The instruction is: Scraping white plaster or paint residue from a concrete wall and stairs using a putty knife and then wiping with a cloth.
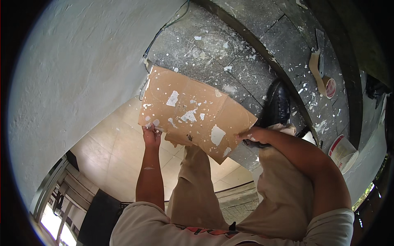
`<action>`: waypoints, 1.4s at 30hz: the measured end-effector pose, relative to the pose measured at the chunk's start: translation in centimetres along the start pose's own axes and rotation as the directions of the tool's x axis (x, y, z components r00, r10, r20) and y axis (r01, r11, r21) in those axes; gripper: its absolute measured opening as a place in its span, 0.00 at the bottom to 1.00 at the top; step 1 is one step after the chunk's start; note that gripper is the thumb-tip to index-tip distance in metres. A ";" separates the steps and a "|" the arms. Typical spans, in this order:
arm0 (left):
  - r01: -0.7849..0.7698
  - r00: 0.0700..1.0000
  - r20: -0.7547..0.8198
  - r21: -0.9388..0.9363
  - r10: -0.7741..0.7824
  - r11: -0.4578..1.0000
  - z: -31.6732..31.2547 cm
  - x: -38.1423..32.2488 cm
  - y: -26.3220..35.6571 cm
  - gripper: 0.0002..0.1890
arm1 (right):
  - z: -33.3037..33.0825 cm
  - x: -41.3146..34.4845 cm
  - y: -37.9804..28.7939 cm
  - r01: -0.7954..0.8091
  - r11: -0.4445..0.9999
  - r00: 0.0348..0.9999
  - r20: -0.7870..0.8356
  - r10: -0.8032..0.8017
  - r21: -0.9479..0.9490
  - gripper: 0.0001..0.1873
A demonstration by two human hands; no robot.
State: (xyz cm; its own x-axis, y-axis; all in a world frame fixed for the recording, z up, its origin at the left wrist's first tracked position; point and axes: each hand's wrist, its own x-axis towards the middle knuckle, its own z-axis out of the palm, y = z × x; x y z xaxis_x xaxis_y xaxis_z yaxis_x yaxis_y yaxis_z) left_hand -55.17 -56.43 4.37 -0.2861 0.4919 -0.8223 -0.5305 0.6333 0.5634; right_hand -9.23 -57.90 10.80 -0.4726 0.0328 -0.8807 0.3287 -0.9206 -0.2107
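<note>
A brown cardboard sheet (200, 106), torn along its near edge, is spread out before me and bears white flakes and spatters. My left hand (152, 134) grips its near left corner, with the fingertips at the edge. At the right corner, my right hand (254, 135) pinches the sheet, thumb on top; its other fingers are partly hidden. White smears mark the skin of both hands. The sheet's left edge lies close to the foot of a rough plastered wall (74, 58).
Grey floor tiles (197, 30) are littered with white chips. A black shoe (277, 104) stands beyond my right hand. Further right are a metal blade-like tool (320, 52), a roll of brown tape or paper (330, 87) and a tipped plastic bucket (343, 153). Cables (160, 30) run along the wall's base.
</note>
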 end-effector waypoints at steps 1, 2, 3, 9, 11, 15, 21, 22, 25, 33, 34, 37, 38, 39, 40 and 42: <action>0.001 1.000 -0.009 -0.007 -0.001 1.000 -0.8 0.0 -0.1 0.19 | 0.4 0.8 0.5 -0.006 1.000 1.000 0.005 0.006 -0.008 0.20; 0.004 0.999 -0.035 -0.011 -0.004 1.000 -1.6 -0.1 -0.1 0.19 | 0.8 2.3 1.6 -0.020 1.000 1.000 0.006 0.020 -0.010 0.19; 0.010 0.998 -0.057 -0.017 -0.011 1.000 -2.1 0.0 -0.3 0.19 | 0.8 3.5 2.6 -0.034 0.999 0.999 0.000 0.034 -0.010 0.18; 0.002 0.999 -0.049 -0.051 -0.004 0.999 -5.6 0.5 -0.2 0.21 | 3.0 6.5 5.9 0.158 0.986 0.985 0.070 -0.161 0.045 0.23; 0.014 0.999 -0.051 -0.069 -0.018 0.998 -6.1 1.1 -0.5 0.22 | 4.1 7.3 6.6 0.139 0.990 0.990 0.025 -0.140 0.032 0.21; 0.034 0.997 -0.065 0.034 -0.032 0.999 -8.0 3.1 -0.6 0.21 | 9.5 7.8 7.2 0.005 1.000 0.991 -0.137 -0.005 0.002 0.17; 0.050 0.998 -0.053 0.128 -0.043 0.990 -7.2 7.2 -1.1 0.16 | 11.2 14.1 11.2 -0.076 0.942 0.987 -0.110 0.118 0.328 0.18; 0.048 0.998 -0.036 0.118 -0.044 0.992 -6.3 8.0 -1.7 0.17 | 10.1 15.1 11.8 0.141 0.940 0.988 -0.098 -0.115 0.310 0.21; 0.058 0.997 -0.059 0.185 -0.048 0.981 -6.3 10.8 -1.8 0.17 | 11.4 17.5 10.5 0.227 0.917 0.872 -0.488 -0.042 0.328 0.22; 0.059 0.997 -0.054 0.151 -0.051 0.987 -4.0 17.9 -3.0 0.15 | 8.0 22.4 10.7 0.284 0.811 0.810 -0.580 0.082 0.512 0.22; 0.068 0.995 -0.087 0.132 -0.057 0.989 -4.3 18.6 -2.8 0.15 | 8.4 22.8 10.4 0.296 0.818 0.800 -0.596 0.070 0.494 0.25; 0.027 0.988 -0.154 0.174 0.000 0.984 -4.6 20.4 -2.2 0.16 | 8.3 23.8 9.5 0.304 0.831 0.783 -0.618 0.061 0.467 0.29; 0.025 0.988 -0.155 0.176 0.002 0.984 -4.2 21.3 -1.7 0.16 | 8.2 24.1 9.2 0.301 0.838 0.776 -0.628 0.063 0.456 0.29; 0.059 0.979 -0.202 0.207 -0.016 0.977 -3.7 22.2 -1.4 0.17 | 8.0 24.3 9.1 0.300 0.837 0.776 -0.627 0.065 0.458 0.29; 0.092 0.968 -0.248 0.235 -0.032 0.968 -3.5 22.7 -1.1 0.18 | 7.9 24.4 9.0 0.327 0.825 0.760 -0.647 0.060 0.460 0.29; 0.120 0.957 -0.288 0.357 -0.012 0.926 -3.6 22.4 -1.3 0.19 | 8.4 24.0 8.6 0.347 0.813 0.744 -0.665 0.066 0.468 0.30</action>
State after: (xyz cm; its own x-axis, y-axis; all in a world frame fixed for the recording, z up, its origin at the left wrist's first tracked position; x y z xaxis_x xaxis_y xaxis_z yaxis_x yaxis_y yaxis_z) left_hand -63.79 -48.38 -15.05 -0.4973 0.2908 -0.8174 -0.2405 0.8590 0.4520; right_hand -24.60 -68.29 -8.56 0.2139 0.2227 -0.9512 -0.2793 -0.9191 -0.2780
